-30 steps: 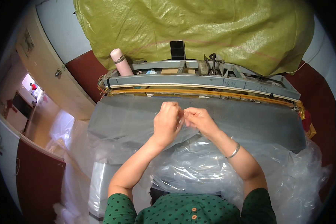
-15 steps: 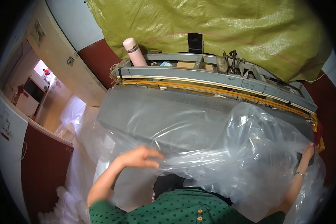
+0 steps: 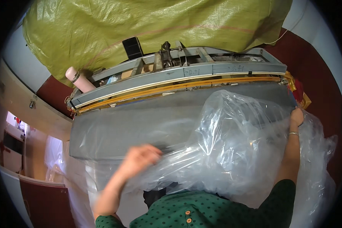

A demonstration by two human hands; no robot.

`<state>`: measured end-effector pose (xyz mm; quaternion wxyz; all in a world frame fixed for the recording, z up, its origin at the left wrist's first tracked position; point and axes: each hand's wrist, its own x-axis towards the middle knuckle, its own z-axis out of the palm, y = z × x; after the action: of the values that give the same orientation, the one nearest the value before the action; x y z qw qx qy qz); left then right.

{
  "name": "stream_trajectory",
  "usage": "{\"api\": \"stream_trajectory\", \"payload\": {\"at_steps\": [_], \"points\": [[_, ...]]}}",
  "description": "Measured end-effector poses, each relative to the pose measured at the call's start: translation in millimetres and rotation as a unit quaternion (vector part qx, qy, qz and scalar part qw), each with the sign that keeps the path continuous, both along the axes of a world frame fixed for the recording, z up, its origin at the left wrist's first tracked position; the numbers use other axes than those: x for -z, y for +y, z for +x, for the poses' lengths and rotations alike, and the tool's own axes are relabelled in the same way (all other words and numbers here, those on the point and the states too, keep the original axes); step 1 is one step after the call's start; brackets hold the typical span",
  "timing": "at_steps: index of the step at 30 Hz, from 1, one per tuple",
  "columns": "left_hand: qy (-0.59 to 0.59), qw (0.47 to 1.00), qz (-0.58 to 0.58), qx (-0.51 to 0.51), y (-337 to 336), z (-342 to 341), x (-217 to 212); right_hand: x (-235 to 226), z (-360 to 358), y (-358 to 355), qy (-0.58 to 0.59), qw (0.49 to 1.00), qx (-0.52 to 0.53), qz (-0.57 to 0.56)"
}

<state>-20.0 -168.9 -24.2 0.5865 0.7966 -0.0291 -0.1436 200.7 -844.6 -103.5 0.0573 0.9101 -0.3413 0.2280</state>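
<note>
A big clear plastic bag [image 3: 231, 144] billows over the grey work table [image 3: 140, 125] in front of me. My left hand [image 3: 140, 159] is blurred; it grips the bag's near left edge above the table. My right hand [image 3: 296, 117] is stretched out to the far right, holding the bag's other edge beside the table's right end. The bag hides part of my right forearm, which wears a bangle.
A grey metal sealing machine [image 3: 178, 76] with a yellow bar runs along the table's far edge. A large olive-green sack [image 3: 148, 26] looms behind it. A pink bottle [image 3: 78, 79] stands at its left end. More clear plastic [image 3: 323, 163] piles at the right.
Both hands were together at the table's middle pinching plastic; they have since spread wide apart, opening the bag out. The view has swung to the left.
</note>
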Motion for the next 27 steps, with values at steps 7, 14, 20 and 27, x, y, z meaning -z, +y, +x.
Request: {"api": "stream_trajectory", "payload": {"at_steps": [7,14,20,27], "points": [[0.069,0.981,0.043,0.178,-128.8,-39.2,70.8,-6.0,0.8,22.3,-0.055,0.998,-0.024,0.035],[-0.108,0.930,-0.258,-0.239,-32.8,-49.0,16.2,7.2,5.4,2.7,-0.050,0.998,-0.025,0.021],[-0.178,0.712,-0.640,-0.228,17.1,-66.4,-47.0,21.8,12.9,-0.3,-0.048,0.997,-0.034,0.047],[0.030,0.941,-0.292,-0.166,-35.5,-116.3,89.2,12.9,7.2,4.1,-0.108,0.990,-0.093,-0.017]]}}
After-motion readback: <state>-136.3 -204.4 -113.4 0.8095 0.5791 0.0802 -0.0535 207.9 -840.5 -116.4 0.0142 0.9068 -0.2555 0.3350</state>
